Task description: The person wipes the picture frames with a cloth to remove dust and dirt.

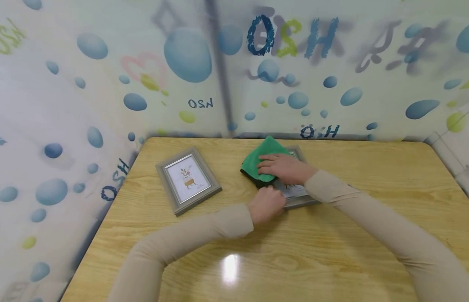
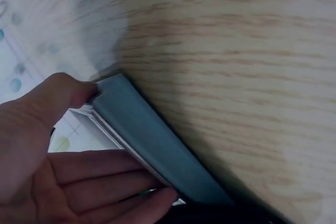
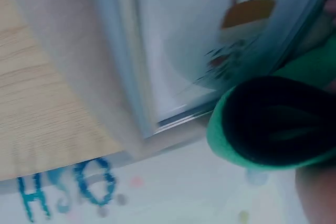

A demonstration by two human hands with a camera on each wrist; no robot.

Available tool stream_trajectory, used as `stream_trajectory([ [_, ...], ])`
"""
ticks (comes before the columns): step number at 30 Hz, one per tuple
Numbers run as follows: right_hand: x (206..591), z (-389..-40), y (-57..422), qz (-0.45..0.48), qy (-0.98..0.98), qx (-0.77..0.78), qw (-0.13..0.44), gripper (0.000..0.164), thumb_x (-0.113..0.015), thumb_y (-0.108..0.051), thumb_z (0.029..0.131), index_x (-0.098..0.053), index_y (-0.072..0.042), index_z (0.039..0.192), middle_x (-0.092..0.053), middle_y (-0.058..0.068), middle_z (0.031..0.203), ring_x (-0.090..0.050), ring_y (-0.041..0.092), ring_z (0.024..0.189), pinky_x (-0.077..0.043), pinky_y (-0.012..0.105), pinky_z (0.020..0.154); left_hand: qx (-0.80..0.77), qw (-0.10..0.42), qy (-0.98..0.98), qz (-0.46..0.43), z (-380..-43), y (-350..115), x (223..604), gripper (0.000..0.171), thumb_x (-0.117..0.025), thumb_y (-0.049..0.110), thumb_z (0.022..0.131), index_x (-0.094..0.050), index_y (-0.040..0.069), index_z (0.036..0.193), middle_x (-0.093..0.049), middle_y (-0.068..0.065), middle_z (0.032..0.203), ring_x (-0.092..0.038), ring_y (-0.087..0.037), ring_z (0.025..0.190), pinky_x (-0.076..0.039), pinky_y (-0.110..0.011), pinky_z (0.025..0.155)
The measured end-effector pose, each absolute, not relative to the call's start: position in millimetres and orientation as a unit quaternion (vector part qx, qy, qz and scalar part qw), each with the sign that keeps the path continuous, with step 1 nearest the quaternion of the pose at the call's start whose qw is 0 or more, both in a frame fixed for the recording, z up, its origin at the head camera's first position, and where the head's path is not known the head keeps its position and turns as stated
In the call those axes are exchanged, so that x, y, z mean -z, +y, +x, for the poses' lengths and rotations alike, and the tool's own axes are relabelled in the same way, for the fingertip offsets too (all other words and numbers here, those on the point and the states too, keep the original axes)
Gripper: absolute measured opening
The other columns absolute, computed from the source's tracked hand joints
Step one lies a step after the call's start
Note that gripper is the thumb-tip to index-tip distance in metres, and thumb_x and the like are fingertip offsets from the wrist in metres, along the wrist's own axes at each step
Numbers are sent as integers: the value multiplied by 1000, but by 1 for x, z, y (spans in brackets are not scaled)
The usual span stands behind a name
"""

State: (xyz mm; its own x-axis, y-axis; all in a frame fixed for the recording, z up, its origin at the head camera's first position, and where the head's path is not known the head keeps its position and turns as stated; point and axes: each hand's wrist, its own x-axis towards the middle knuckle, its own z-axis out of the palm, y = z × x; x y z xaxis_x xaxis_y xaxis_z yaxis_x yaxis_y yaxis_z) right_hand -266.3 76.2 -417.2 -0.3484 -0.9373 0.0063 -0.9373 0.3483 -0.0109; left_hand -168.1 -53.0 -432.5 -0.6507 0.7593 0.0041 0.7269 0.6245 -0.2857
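A grey picture frame [image 1: 294,204] with a plant picture lies on the table, partly hidden by a green cloth [image 1: 268,147] with a dark underside. My left hand [image 1: 267,204] grips its near left side; in the left wrist view the thumb lies on the frame's grey edge [image 2: 152,135] and the fingers reach over its other side. My right hand [image 1: 285,167] holds the cloth over the frame's left part, fingers on top. Up close in the right wrist view, the cloth [image 3: 218,140] folds into a loop beside the picture [image 3: 173,40]; most of that hand is hidden there.
Left of the hands, a second grey frame [image 1: 169,184] with a similar plant picture lies face up on the wooden table [image 1: 204,268]. A patterned wall covering [image 1: 242,84] with blue drops and letters rises behind the table's far edge and along its left side.
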Motion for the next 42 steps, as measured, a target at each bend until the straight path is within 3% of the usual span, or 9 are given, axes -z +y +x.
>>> stream_trajectory([
  [4, 416, -268, 62, -592, 805, -20, 2, 32, -62, 2, 91, -62, -5, 122, -58, 12, 130, -43, 35, 129, -34, 46, 106, -100, 46, -903, -415, -173, -51, 430, 22, -72, 25, 85, -62, 20, 65, -58, 8, 60, -53, -5, 52, -46, -19, 46],
  [8, 421, -281, 51, -568, 822, -35, -25, 28, -57, 4, 93, -62, -6, 119, -58, 13, 128, -46, 34, 127, -36, 45, 105, -91, 27, -904, -417, -177, -51, 427, 14, -76, 26, 81, -67, 18, 73, -62, 5, 67, -58, -7, 58, -50, -22, 51],
  [14, 430, -307, 43, -514, 857, -29, -17, 32, -54, 5, 95, -59, -7, 125, -56, 12, 131, -45, 34, 128, -38, 47, 103, -98, -20, -901, -422, -180, -49, 425, 17, -77, 31, 82, -71, 16, 88, -68, 3, 81, -64, -11, 72, -53, -25, 60],
  [22, 433, -325, 44, -445, 894, 23, 47, 45, -59, 6, 90, -53, -5, 133, -52, 17, 134, -48, 34, 123, -41, 45, 101, -97, 2, -898, -430, -179, -51, 427, 24, -79, 37, 79, -71, 16, 86, -68, 3, 81, -64, -11, 73, -53, -26, 63],
  [30, 425, -295, 62, -433, 891, 104, 89, 59, -62, 11, 87, -43, 0, 142, -34, 20, 150, -33, 36, 136, -33, 47, 107, -99, -10, -901, -422, -181, -50, 425, 24, -80, 37, 78, -72, 16, 86, -69, 3, 81, -65, -12, 74, -54, -26, 64],
  [33, 423, -281, 67, -432, 889, 116, 99, 62, -62, 11, 87, -41, 0, 144, -31, 20, 151, -41, 38, 130, -39, 47, 101, -100, -12, -902, -420, -182, -51, 424, 24, -79, 37, 79, -71, 16, 85, -68, 4, 79, -65, -11, 72, -54, -25, 62],
  [37, 422, -266, 73, -435, 883, 138, 110, 59, -60, 9, 89, -41, -1, 143, -39, 20, 147, -53, 37, 117, -44, 46, 97, -104, -16, -906, -410, -181, -50, 421, 23, -79, 37, 80, -71, 16, 83, -67, 4, 76, -64, -10, 67, -53, -22, 58],
  [42, 420, -252, 79, -445, 865, 194, 126, 48, -61, 3, 91, -48, 0, 137, -51, 17, 137, -54, 36, 117, -43, 49, 97, -105, -41, -910, -398, -180, -49, 418, 21, -77, 36, 82, -69, 17, 81, -64, 5, 73, -61, -9, 62, -49, -21, 49],
])
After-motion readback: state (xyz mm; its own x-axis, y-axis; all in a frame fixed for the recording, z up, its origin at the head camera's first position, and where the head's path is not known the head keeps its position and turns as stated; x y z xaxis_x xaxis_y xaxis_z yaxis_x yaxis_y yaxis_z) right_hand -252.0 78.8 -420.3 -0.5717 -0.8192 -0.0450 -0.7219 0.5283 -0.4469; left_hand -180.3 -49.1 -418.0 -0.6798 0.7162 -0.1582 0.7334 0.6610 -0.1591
